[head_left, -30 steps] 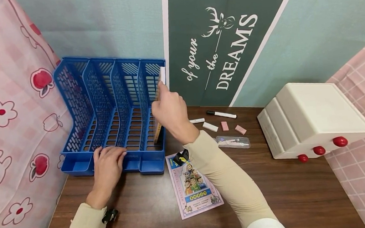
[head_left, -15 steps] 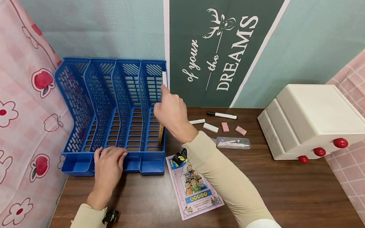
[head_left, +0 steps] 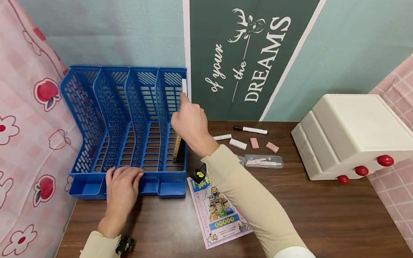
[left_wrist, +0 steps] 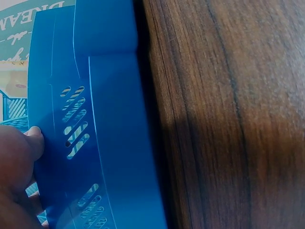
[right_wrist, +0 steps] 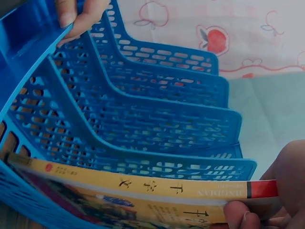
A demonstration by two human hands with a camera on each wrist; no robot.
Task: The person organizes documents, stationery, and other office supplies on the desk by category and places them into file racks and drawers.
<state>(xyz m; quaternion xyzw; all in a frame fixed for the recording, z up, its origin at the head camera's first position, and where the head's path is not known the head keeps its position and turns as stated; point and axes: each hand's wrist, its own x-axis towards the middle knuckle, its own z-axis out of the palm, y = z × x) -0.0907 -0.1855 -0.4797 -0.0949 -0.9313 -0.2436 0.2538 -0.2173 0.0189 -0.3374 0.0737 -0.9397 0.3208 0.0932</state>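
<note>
In the head view, a blue plastic file rack with upright dividers stands on the table. My left hand grips its front edge; the thumb presses the outer face in the left wrist view, the fingers lying behind the edge. My right hand holds a yellow-spined book by its top end, thumb and fingers on either side. The book stands on its edge inside the rack's rightmost compartment, beside the divider. Much of its cover is hidden behind the hand in the head view.
A pink illustrated booklet lies before the rack. To the right are a black-capped marker, a white eraser, pink erasers, a clear case and a white drawer box with red knobs.
The book's lower end has swung right and then back left within the compartment, its top sinking slightly. My right hand has moved with it. The left hand keeps its grip on the rack.
</note>
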